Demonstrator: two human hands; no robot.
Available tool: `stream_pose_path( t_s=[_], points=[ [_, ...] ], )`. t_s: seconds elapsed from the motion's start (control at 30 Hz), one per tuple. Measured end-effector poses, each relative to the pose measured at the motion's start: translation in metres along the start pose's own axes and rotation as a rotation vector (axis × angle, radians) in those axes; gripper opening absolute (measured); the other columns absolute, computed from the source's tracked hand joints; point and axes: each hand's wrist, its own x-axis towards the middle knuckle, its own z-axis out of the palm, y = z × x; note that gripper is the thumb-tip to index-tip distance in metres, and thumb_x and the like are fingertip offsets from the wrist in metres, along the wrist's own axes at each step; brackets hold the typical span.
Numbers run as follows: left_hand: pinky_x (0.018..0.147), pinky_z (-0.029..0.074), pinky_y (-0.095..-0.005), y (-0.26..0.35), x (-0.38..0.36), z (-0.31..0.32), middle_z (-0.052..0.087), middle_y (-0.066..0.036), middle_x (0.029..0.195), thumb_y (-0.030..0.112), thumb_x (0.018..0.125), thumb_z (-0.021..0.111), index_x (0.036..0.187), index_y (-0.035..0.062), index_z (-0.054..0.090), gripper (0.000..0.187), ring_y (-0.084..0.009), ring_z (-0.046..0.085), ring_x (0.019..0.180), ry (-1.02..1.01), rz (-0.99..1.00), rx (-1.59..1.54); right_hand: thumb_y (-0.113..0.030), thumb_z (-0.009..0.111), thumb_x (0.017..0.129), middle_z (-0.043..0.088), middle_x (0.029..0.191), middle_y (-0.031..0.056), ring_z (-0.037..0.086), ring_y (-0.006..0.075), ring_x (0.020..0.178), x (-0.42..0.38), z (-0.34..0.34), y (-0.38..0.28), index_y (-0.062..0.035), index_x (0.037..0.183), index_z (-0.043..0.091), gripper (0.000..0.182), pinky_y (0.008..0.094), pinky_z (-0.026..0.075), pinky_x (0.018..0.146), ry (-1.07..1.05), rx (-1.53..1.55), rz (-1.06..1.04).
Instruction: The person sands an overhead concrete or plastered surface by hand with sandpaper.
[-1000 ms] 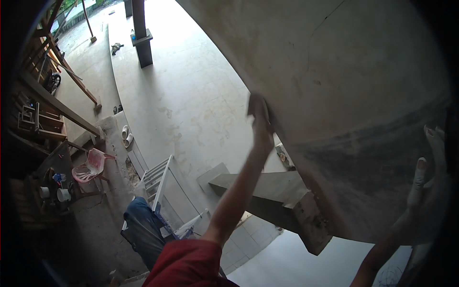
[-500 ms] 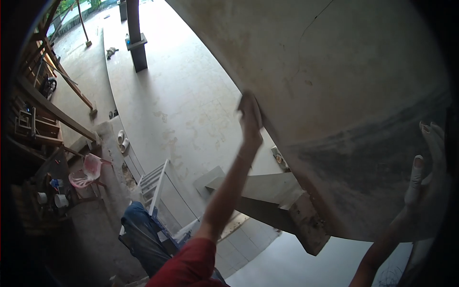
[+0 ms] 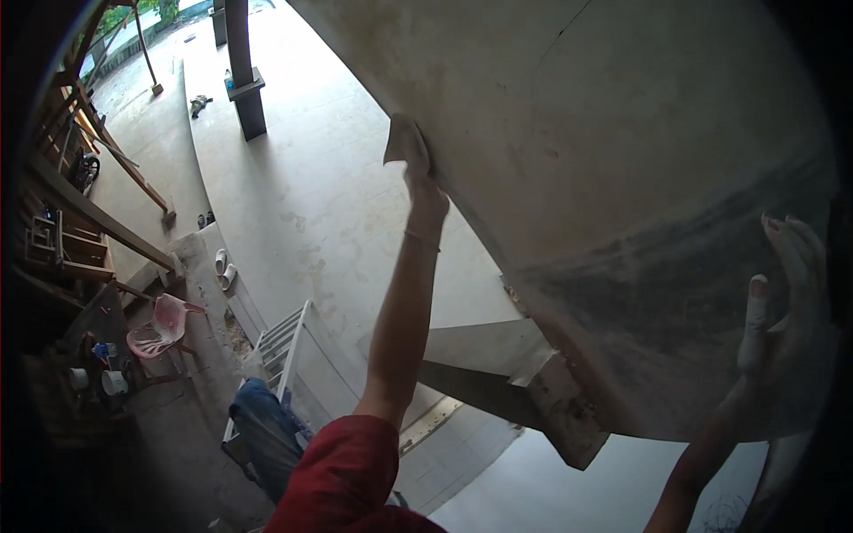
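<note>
My left hand [image 3: 426,191], at the end of the red-sleeved arm, is closed on a bent brown-grey sheet that looks like sandpaper [image 3: 404,140]. It presses the sheet to the edge of a large plastered concrete surface [image 3: 569,178]. Over on the right, my right hand [image 3: 782,293] has its fingers and thumb spread against the darker, dusty part of that surface. White wrapping covers some of its fingers, including the thumb. My left fingers are mostly hidden behind the sheet.
Below stands a white metal ladder [image 3: 289,351] beside a jeans-clad leg [image 3: 267,431]. A concrete bracket-like block [image 3: 560,413] juts out under the surface. A pink plastic chair [image 3: 166,327], white shoes [image 3: 225,270] and a dark post [image 3: 244,89] are farther off.
My left hand has slid with the sandpaper up and to the left along the concrete edge. My right hand stays spread on the surface, only slightly shifted in view.
</note>
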Motion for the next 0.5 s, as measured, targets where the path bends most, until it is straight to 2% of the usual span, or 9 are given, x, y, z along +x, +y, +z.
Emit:
stream_pose_path(
  t_s=[0.07, 0.13, 0.2, 0.23, 0.27, 0.3, 0.37, 0.43, 0.5],
  points=[
    [0.096, 0.047, -0.0349, -0.011, -0.054, 0.02, 0.052, -0.009, 0.136, 0.065, 0.1, 0.053, 0.16, 0.0105, 0.029, 0.085, -0.0183, 0.05, 0.123, 0.327, -0.33, 0.208, -0.033, 0.051, 0.107, 0.07, 0.127, 0.0124, 0.061, 0.0337, 0.127, 0.002, 0.002, 0.0, -0.0063, 0.132, 0.063, 0.038, 0.0456, 0.047, 0.109, 0.018, -0.005, 0.03],
    [0.082, 0.044, -0.0339, -0.034, -0.134, 0.002, 0.058, -0.005, 0.122, 0.069, 0.093, 0.059, 0.146, 0.013, 0.046, 0.078, -0.0148, 0.051, 0.104, 0.565, -0.553, 0.412, -0.031, 0.052, 0.106, 0.07, 0.128, 0.0124, 0.061, 0.0337, 0.127, 0.001, -0.001, -0.003, -0.0059, 0.131, 0.063, 0.037, 0.0461, 0.047, 0.109, -0.001, -0.023, 0.03],
    [0.067, 0.041, -0.0329, -0.046, -0.221, -0.056, 0.065, -0.001, 0.108, 0.073, 0.087, 0.065, 0.132, 0.0156, 0.063, 0.073, -0.0114, 0.053, 0.086, 0.751, -0.795, 0.606, -0.03, 0.053, 0.105, 0.07, 0.126, 0.0123, 0.064, 0.0337, 0.124, -0.002, 0.003, -0.005, -0.0055, 0.129, 0.064, 0.035, 0.0469, 0.048, 0.108, 0.028, -0.022, 0.023],
    [0.052, 0.033, -0.0248, -0.038, -0.251, -0.109, 0.051, 0.004, 0.084, 0.077, 0.081, 0.069, 0.115, 0.019, 0.064, 0.067, -0.0066, 0.046, 0.065, 0.743, -0.752, 0.543, -0.029, 0.053, 0.105, 0.071, 0.125, 0.0123, 0.065, 0.0336, 0.121, -0.001, 0.005, -0.002, -0.0053, 0.127, 0.064, 0.034, 0.0474, 0.049, 0.107, 0.069, -0.033, 0.018],
    [0.071, 0.042, -0.0339, 0.002, -0.263, -0.106, 0.066, 0.0, 0.113, 0.078, 0.08, 0.067, 0.131, 0.0156, 0.064, 0.081, -0.0143, 0.056, 0.091, 0.828, -0.944, 0.688, -0.028, 0.054, 0.105, 0.069, 0.129, 0.0132, 0.063, 0.0337, 0.125, 0.001, 0.004, 0.001, -0.0055, 0.129, 0.063, 0.035, 0.0473, 0.047, 0.109, 0.061, -0.096, -0.008],
    [0.072, 0.047, -0.0333, 0.032, -0.28, -0.115, 0.067, -0.001, 0.114, 0.069, 0.085, 0.072, 0.13, 0.0112, 0.065, 0.074, -0.0128, 0.06, 0.093, 0.845, -0.921, 0.765, -0.028, 0.054, 0.104, 0.066, 0.134, 0.0142, 0.061, 0.0337, 0.128, 0.001, 0.0, 0.002, -0.0057, 0.131, 0.063, 0.036, 0.0473, 0.046, 0.111, 0.041, -0.153, -0.035],
    [0.076, 0.053, -0.0261, 0.095, -0.311, -0.11, 0.071, -0.002, 0.114, 0.042, 0.095, 0.073, 0.129, 0.0058, 0.067, 0.05, -0.0109, 0.067, 0.093, 0.824, -0.67, 0.744, -0.028, 0.053, 0.105, 0.061, 0.142, 0.0154, 0.055, 0.0333, 0.135, -0.001, 0.0, -0.002, -0.005, 0.137, 0.06, 0.039, 0.0464, 0.042, 0.114, 0.013, -0.199, -0.02],
    [0.057, 0.04, -0.0234, 0.154, -0.336, -0.129, 0.062, 0.005, 0.092, 0.053, 0.095, 0.07, 0.122, 0.0087, 0.066, 0.052, -0.0047, 0.054, 0.071, 0.737, -0.802, 0.809, -0.028, 0.051, 0.107, 0.055, 0.15, 0.0159, 0.049, 0.0324, 0.142, 0.004, 0.009, -0.007, -0.0032, 0.143, 0.056, 0.044, 0.0447, 0.037, 0.118, 0.043, -0.187, 0.067],
    [0.053, 0.031, -0.0222, 0.194, -0.356, -0.136, 0.05, 0.007, 0.079, 0.063, 0.093, 0.067, 0.113, 0.0136, 0.062, 0.053, -0.0031, 0.043, 0.064, 0.744, -0.826, 0.805, -0.027, 0.053, 0.106, 0.055, 0.149, 0.0163, 0.049, 0.033, 0.141, 0.01, 0.024, -0.008, -0.0044, 0.143, 0.057, 0.044, 0.0457, 0.037, 0.119, 0.118, -0.146, 0.088]
  ],
)
